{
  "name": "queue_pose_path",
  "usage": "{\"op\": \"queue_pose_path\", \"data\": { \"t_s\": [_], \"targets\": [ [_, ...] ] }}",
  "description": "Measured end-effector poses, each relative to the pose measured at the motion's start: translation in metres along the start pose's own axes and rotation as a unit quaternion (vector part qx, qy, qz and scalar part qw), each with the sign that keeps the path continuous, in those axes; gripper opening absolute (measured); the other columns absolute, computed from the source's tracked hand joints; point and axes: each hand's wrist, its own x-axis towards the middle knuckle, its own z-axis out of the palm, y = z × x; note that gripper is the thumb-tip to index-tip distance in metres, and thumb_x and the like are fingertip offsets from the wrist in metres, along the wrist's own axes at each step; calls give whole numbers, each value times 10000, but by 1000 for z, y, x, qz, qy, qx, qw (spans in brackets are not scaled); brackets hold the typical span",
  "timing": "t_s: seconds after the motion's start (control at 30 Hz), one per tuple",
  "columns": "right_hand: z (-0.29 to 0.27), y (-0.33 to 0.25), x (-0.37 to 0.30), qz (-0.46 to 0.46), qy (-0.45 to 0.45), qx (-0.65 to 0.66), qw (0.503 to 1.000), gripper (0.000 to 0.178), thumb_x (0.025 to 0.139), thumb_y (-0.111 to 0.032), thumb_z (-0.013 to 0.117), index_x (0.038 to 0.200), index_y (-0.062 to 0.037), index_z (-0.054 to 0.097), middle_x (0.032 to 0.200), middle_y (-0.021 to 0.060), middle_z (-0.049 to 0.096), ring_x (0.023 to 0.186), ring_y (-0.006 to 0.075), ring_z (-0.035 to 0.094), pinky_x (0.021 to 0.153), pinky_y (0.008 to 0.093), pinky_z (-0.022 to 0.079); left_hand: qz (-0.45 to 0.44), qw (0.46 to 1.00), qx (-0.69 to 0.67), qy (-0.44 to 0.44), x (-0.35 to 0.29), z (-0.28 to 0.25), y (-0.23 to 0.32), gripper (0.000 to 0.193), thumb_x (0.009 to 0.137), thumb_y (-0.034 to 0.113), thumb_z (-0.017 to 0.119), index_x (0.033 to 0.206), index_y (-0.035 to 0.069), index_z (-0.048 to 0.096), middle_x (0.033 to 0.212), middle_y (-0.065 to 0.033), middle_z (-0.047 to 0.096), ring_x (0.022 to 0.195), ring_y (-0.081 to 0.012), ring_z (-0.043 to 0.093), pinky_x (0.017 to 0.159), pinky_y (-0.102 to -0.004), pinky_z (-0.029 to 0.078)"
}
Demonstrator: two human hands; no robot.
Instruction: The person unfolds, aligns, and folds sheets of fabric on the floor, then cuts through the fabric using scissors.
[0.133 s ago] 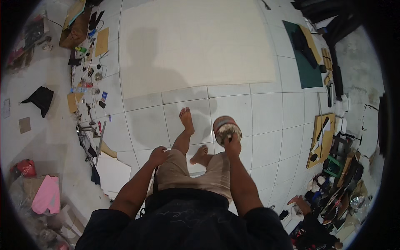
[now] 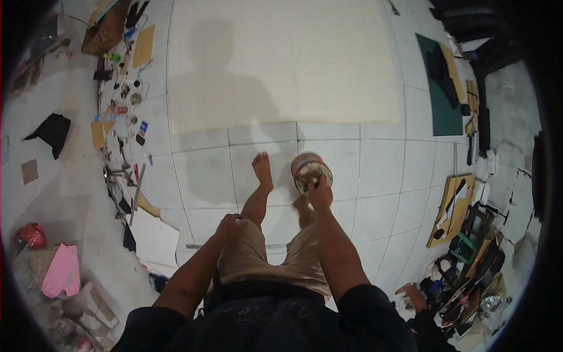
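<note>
My right hand [image 2: 320,192] grips a round, stained can [image 2: 307,163] by a dark part on its pale, dirty top; reddish-brown shows on its side. The can is held in front of my right leg, above the white tiled floor [image 2: 381,182]. My left hand [image 2: 230,226] hangs at my left thigh, back of the hand up; its fingers are mostly hidden. My bare left foot [image 2: 262,167] is on the tiles, and my right foot is partly covered by the can and right hand. Ahead lies a large cream sheet [image 2: 328,76], flat on the floor.
Scattered tools and small bottles line the left side, near a white board [image 2: 153,240]. At right lie a green mat [image 2: 443,120] with dark material on it and a tan board [image 2: 446,220]. Another person's bare limb [image 2: 417,298] shows at lower right, beside piled goods.
The can and my right hand have swung slightly left and away from me. My right leg has moved forward. The sheet and the surroundings have shifted a little in view.
</note>
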Motion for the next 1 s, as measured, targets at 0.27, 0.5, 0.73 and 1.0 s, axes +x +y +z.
{"op": "queue_pose_path", "data": {
  "t_s": [0.27, 0.5, 0.73, 1.0],
  "targets": [
    [111, -49, 137, -42, -77, -28, 996, 408, 856, -350, 540, 1153, -85, 448, 938, 228, 655, 888, 409, 634, 776, 510, 488, -120, 987, 63, 87, 26, 64, 60, 495, 796, 350, 623, 1186, 63, 524, 1256, -225, 475, 1124, -427, 497, 928, -512, 439],
    [178, -63, 184, -80, -63, -9, 995, 364, 860, -345, 537, 1094, -86, 435, 883, 222, 657, 830, 419, 636, 742, 526, 491, -216, 967, 50, 122, 38, 65, 90, 462, 755, 334, 630, 1115, 57, 548, 1196, -231, 458, 1085, -393, 510, 813, -500, 493],
    [182, -68, 197, -93, -53, -21, 994, 353, 855, -353, 536, 1077, -97, 436, 832, 219, 655, 789, 431, 635, 722, 535, 491, -231, 965, 20, 122, 43, 69, 92, 456, 756, 326, 625, 1112, 51, 547, 1176, -250, 456, 1085, -409, 502, 843, -512, 474],
    [174, -75, 213, -60, -54, -27, 996, 387, 856, -361, 535, 1100, -80, 432, 865, 229, 655, 818, 426, 638, 749, 529, 486, -232, 967, 18, 108, 45, 65, 89, 442, 754, 321, 618, 1093, 47, 543, 1172, -247, 452, 1079, -404, 504, 840, -509, 477]
  ]
}}
